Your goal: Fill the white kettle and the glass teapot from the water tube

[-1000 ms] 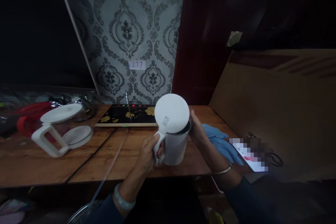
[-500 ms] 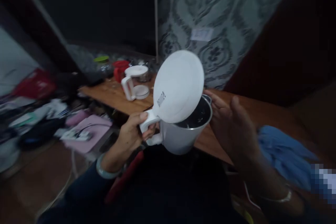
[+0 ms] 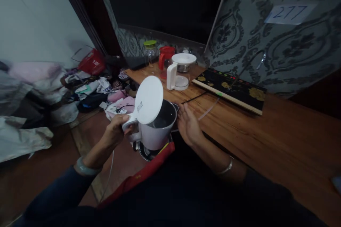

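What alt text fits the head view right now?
Left hand grips the handle of a white electric kettle, lid flipped open, held beside a wooden table; the open right hand hovers by its rim.

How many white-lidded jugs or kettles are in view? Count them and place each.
2: the white kettle, lid up, held by its handle in the left hand; the white-handled glass jug on the wooden table. Floor clutter may hide others.

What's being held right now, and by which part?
The left hand holds the white kettle by its handle, lid flipped open. The right hand is open beside the kettle's body, holding nothing.
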A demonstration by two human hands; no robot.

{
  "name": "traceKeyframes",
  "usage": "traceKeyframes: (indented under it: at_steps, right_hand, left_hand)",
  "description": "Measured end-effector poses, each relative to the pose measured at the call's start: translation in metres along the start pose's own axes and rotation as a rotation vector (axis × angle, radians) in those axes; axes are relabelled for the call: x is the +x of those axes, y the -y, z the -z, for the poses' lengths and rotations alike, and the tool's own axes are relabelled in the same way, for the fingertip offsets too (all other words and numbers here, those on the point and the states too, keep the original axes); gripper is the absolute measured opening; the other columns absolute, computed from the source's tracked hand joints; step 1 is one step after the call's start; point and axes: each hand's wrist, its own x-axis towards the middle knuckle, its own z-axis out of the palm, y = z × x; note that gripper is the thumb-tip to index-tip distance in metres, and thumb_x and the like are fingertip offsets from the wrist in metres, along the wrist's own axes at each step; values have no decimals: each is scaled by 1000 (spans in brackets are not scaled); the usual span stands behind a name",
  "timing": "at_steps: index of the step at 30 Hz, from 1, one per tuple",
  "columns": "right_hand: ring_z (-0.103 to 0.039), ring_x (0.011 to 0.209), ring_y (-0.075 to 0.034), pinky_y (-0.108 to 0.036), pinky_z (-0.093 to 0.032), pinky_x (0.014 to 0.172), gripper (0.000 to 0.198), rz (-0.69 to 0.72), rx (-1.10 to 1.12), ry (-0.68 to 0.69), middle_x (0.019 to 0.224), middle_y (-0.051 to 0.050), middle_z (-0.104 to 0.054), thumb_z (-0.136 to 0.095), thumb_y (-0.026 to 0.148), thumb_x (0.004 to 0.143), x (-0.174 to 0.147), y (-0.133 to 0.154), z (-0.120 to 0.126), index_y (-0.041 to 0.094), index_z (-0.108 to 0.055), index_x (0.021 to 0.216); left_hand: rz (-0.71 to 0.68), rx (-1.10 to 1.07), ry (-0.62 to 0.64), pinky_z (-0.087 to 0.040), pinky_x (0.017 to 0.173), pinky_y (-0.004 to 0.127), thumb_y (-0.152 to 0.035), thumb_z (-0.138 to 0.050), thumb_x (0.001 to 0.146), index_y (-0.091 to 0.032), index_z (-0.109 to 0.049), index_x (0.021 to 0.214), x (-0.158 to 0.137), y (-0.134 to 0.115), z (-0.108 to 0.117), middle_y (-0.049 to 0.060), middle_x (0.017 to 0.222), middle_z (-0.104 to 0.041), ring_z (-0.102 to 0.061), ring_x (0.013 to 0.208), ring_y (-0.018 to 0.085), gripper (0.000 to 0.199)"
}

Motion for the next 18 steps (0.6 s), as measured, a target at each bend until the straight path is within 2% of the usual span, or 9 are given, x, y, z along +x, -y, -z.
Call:
traceKeyframes:
  at_steps: [4,7,10,13,18]
  right_hand:
    - [-43,144,-28,-47,-27,124,64,-157,-61,-20,142,-3,-63,-71,74,73,22,-48,18,27,-70,117]
    - [-37,148,-27,-47,-25,124,65,-200,-140,-22,149,-4,-57,-79,70,69,17,-66,43,29,-71,118]
    - [-50,139,-30,-52,-32,119,62,-243,-168,48,142,-8,-63,-76,69,75,-4,-61,71,29,-71,122]
    - [-64,122,-32,-56,-45,108,59,-305,-211,92,130,-11,-70,-68,70,82,-28,-43,99,29,-70,124]
    - [-67,112,-32,-52,-52,95,57,-320,-280,-1,121,-12,-72,-56,72,89,-61,-19,143,27,-71,121]
  left_hand:
    - [118,76,-86,-26,40,24,-58,-63,72,-17,-55,48,-6,44,23,-1,36,-42,-35,35,9,49]
    - [234,193,-145,-26,43,24,-61,-61,71,-17,-54,48,-9,82,33,0,39,-45,-36,37,9,51]
    - [328,252,-177,-27,44,25,-62,-56,73,-18,-52,46,-11,123,38,0,38,-44,-37,38,10,52]
    - [422,305,-180,-30,45,26,-62,-53,75,-19,-51,44,-14,158,40,1,37,-44,-38,38,11,53]
    - [521,446,-174,-43,55,32,-59,-62,73,-19,-60,51,-17,193,44,4,47,-56,-53,52,19,46]
